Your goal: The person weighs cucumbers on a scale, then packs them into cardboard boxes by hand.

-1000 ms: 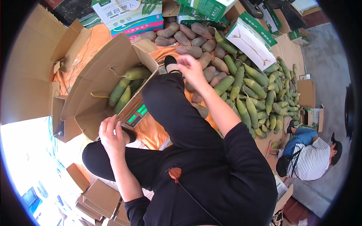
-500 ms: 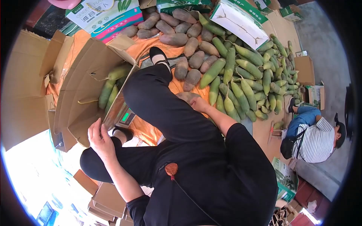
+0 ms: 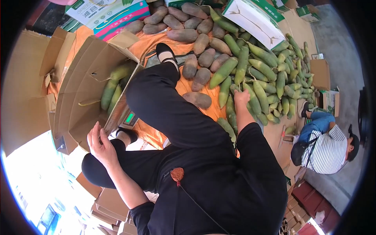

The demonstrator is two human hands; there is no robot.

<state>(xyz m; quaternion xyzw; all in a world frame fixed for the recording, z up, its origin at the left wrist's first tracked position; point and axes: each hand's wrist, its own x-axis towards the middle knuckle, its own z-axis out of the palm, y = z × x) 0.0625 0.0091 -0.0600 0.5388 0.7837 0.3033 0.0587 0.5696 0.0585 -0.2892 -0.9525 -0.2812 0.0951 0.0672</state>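
Above my left knee, my left hand (image 3: 102, 147) is held with its fingers apart beside the edge of an open cardboard box (image 3: 80, 86). Green radishes (image 3: 109, 92) lie inside that box. On the right, my right hand (image 3: 241, 98) is closed at the near edge of the heap of green radishes (image 3: 260, 96), at the tip of one; whether it grips that radish is hard to make out. Brownish-purple tubers (image 3: 197, 100) lie on the orange sheet (image 3: 184, 84) to the left of the heap.
A scale with a lit green display (image 3: 130, 117) is beside the box, near my left foot. Printed cartons (image 3: 254, 21) stand beyond the heap. At the right, another person (image 3: 327, 145) in a striped shirt sits low. Stacked cardboard (image 3: 111, 205) is at lower left.
My right hand has moved right, from the nearest brown tuber to the green radishes. That tuber now lies uncovered. My left hand has hardly moved.
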